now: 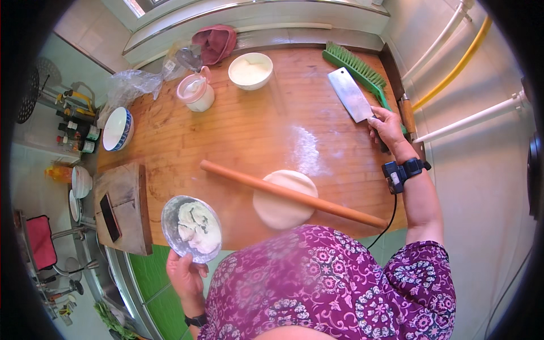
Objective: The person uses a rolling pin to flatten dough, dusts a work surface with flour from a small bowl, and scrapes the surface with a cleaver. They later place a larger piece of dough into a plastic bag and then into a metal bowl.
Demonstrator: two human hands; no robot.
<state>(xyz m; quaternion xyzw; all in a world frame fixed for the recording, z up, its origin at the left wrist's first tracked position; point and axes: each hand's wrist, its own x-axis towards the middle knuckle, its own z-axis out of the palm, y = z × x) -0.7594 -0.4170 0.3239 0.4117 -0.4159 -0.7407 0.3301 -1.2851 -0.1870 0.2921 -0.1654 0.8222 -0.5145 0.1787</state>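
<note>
My left hand [185, 272] grips the near rim of a metal bowl [169, 216], tilted at the front edge of the wooden board; white flour [197, 227] lies in it. At the right, my right hand [384, 127] is closed around the dark handle of a cleaver [350, 95]. Its broad blade points away from me, flat on or just over the board; I cannot tell which. Between my hands a flattened round of dough [278, 208] lies near the front edge, with a long wooden rolling pin [259, 184] resting slantwise across it. Beyond the dough is a patch of scattered flour [306, 148].
A green bench brush [355, 66] lies beyond the cleaver. Toward the back stand a white bowl [250, 71] with pale contents and a pink-lidded jar [196, 93]. On the left are a blue-patterned bowl [118, 128] and a thick chopping board [127, 204] carrying a phone [110, 218].
</note>
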